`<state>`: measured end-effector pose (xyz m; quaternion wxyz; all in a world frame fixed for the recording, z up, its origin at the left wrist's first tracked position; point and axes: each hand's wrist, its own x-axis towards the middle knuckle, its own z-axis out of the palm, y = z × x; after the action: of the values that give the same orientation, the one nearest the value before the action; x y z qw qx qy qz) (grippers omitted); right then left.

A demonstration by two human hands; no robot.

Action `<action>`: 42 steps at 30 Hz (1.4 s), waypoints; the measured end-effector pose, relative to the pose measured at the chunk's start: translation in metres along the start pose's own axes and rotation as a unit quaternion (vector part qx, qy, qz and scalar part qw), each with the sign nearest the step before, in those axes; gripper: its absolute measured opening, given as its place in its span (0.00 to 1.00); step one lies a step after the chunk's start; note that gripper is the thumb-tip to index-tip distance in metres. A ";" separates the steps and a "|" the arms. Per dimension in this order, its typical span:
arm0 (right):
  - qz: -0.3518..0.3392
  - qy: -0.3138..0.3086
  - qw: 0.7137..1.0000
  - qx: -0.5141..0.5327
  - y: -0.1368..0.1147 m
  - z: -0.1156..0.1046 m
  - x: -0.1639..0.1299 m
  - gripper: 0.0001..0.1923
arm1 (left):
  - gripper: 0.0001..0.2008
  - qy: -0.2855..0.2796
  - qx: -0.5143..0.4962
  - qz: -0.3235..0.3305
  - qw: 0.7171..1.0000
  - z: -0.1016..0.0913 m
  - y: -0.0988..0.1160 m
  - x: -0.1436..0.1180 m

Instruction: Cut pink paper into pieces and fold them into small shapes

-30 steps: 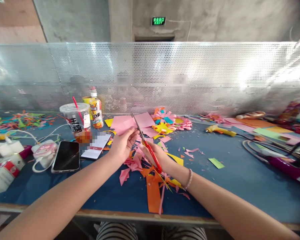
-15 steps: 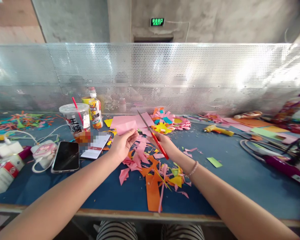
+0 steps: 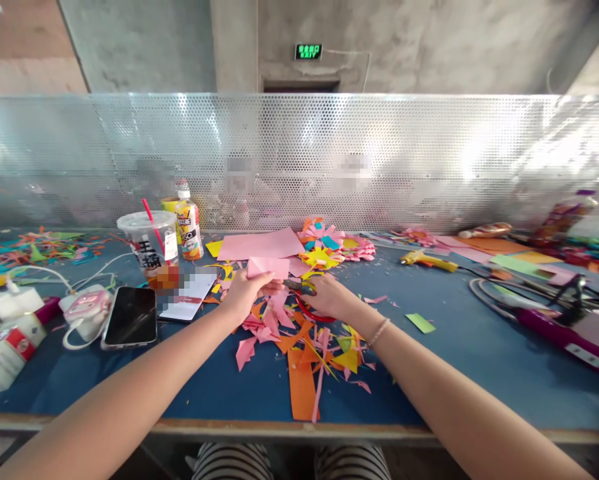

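Meanwhile, left hand (image 3: 242, 293) pinches pink paper (image 3: 268, 267) — right hand (image 3: 329, 298) grips scissors (image 3: 304, 297).

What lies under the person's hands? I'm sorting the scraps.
Under the left hand and right hand lie pink, orange and yellow paper scraps on the blue table; whatever lies beneath the heap is hidden.

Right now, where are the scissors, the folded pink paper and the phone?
scissors (image 3: 306, 301): head view, on the red handle loop below the right hand.
folded pink paper (image 3: 269, 267): head view, on its flat middle.
phone (image 3: 130, 315): head view, on the dark screen.
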<state>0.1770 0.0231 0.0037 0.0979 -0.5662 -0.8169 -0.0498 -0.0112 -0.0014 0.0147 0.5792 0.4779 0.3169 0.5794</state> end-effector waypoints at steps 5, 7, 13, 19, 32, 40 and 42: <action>0.028 0.040 0.998 0.026 -0.001 0.000 -0.002 0.19 | 0.09 0.014 0.079 0.036 0.996 0.001 0.001 -0.002; 0.044 0.079 0.994 0.061 -0.001 -0.001 -0.001 0.19 | 0.08 0.036 0.110 0.055 0.992 0.000 0.002 -0.002; 0.058 0.156 0.926 0.338 -0.007 -0.013 0.002 0.15 | 0.07 0.042 0.174 0.079 0.981 -0.008 0.001 0.002; -0.048 0.113 0.792 0.598 -0.030 -0.029 -0.013 0.15 | 0.07 0.024 0.209 0.052 0.976 -0.003 0.003 -0.002; -0.027 0.121 0.763 0.635 -0.044 -0.022 -0.013 0.18 | 0.11 -0.015 0.192 0.054 0.980 0.000 -0.005 -0.003; -0.023 0.058 0.799 0.598 -0.045 -0.027 -0.018 0.16 | 0.09 0.021 0.134 0.074 0.988 0.010 -0.001 -0.010; -0.019 0.031 0.823 0.566 -0.041 -0.034 -0.021 0.16 | 0.09 0.032 0.093 0.072 0.993 0.009 0.001 -0.008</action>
<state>0.1493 -0.0175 0.0331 0.4253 -0.3934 -0.7088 0.4024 -0.0042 -0.0106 0.0168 0.4788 0.5327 0.3526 0.6023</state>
